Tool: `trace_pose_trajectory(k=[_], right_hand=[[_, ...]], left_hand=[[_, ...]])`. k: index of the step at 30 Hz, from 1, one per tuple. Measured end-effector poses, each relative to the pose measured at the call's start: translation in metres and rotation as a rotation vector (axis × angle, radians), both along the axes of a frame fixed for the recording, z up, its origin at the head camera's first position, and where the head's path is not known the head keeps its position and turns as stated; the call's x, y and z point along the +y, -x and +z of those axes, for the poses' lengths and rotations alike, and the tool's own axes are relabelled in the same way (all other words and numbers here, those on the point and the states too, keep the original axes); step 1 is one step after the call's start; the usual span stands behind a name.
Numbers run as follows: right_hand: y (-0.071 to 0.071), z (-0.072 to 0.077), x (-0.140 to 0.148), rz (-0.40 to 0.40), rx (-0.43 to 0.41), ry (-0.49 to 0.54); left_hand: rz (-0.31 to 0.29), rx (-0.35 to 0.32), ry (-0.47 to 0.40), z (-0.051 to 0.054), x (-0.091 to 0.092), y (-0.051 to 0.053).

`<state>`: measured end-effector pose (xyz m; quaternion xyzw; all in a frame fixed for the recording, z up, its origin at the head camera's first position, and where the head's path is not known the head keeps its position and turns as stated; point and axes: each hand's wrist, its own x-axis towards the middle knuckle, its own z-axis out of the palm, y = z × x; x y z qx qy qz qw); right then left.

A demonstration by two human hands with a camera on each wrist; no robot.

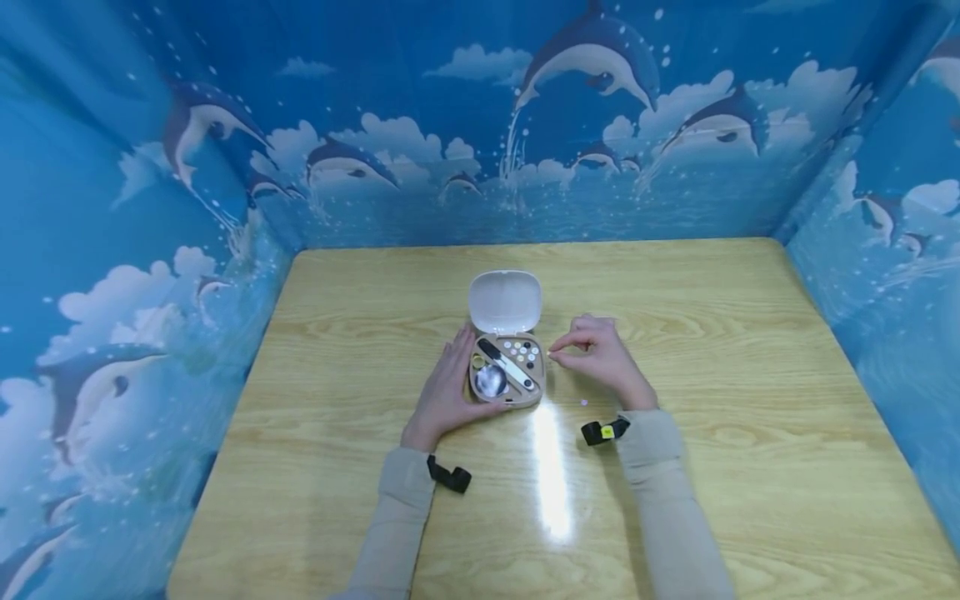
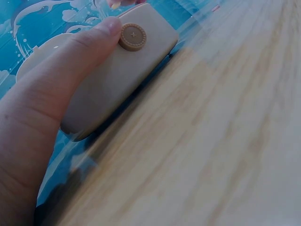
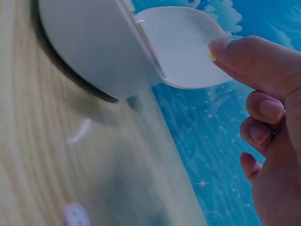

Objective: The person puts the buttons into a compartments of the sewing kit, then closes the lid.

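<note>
A small beige sewing box (image 1: 542, 385) stands on the table, its white lid (image 1: 506, 302) raised at the back. My left hand (image 1: 442, 396) holds it, fingers along the left side and thumb at the front, beside the round latch (image 2: 133, 36). Inside are several buttons (image 1: 522, 350), a black-and-white tool (image 1: 513, 367) set diagonally, a shiny round disc (image 1: 491, 381) and a small gold-coloured ring (image 1: 478, 361). Just right of the box, my right hand (image 1: 602, 358) pinches a small pale-yellow button (image 3: 211, 53) between thumb and index finger, mostly hidden by the fingertips.
A pink button (image 1: 584, 402) lies on the wood-grain table (image 1: 360, 333), right of the box and near my right wrist. Blue dolphin-print curtains (image 1: 420, 183) stand behind the table and at both sides.
</note>
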<state>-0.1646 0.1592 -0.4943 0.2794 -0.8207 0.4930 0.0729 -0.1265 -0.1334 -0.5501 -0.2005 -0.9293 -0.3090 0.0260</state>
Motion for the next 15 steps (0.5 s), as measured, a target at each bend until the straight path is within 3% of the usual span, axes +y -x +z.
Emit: trace_pose_trajectory(k=[9,15], right_hand=[[0.0,-0.003,-0.013,-0.019,-0.136,-0.178],[0.001,0.004,-0.021,-0.016,-0.145,-0.306]], left_hand=[[-0.006,0.011,0.004,-0.002,0.001,0.0],[-0.005,0.006,0.001,-0.001,0.001,0.0]])
